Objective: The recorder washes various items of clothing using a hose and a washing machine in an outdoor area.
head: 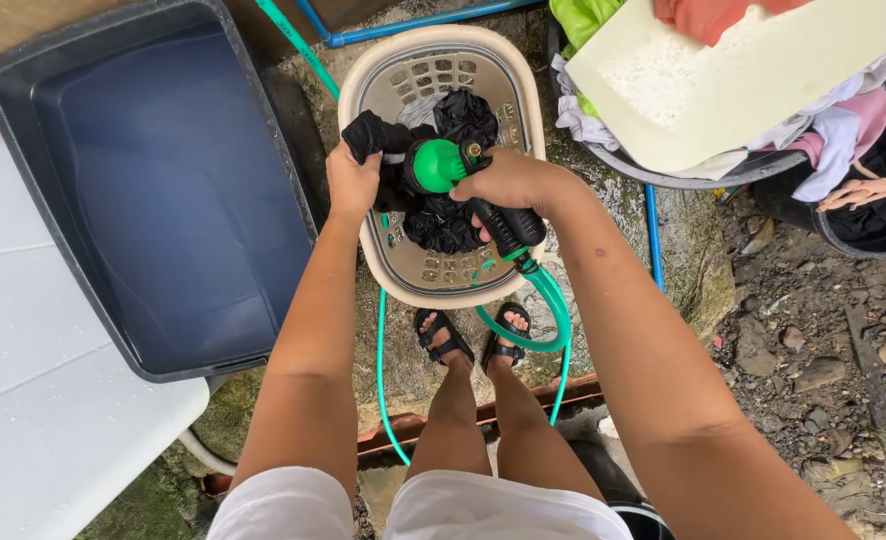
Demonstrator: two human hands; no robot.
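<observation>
Where the two hands meet over the beige laundry basket (363,70), a green spray nozzle (433,165) sits at the middle of the scene, its round head turned toward the left and pressed close to a bunch of black cloth (453,120). The right hand (508,185) is closed around the nozzle's black handle, fingers wrapped under it, with the nozzle head sticking out past the thumb side. A green hose (543,320) runs from the bottom of the handle, loops down past the basket's near rim and trails along the ground between the feet. The left hand (351,182) is closed on a fold of the black cloth, pinching it up just beside the nozzle head. More of the same dark cloth lies heaped inside the basket, which has perforated walls and stands on wet, mossy concrete (683,250).

Just below the basket are the person's two feet in black sandals (448,340). To the left, touching a white surface (33,330) at its near corner, lies a large dark grey tub (23,70) with nothing visible in it. At the upper right a dark basin (663,170) holds mixed clothes beneath a pale yellow board (763,70), and a second dark tub (863,235) of garments stands beside it.
</observation>
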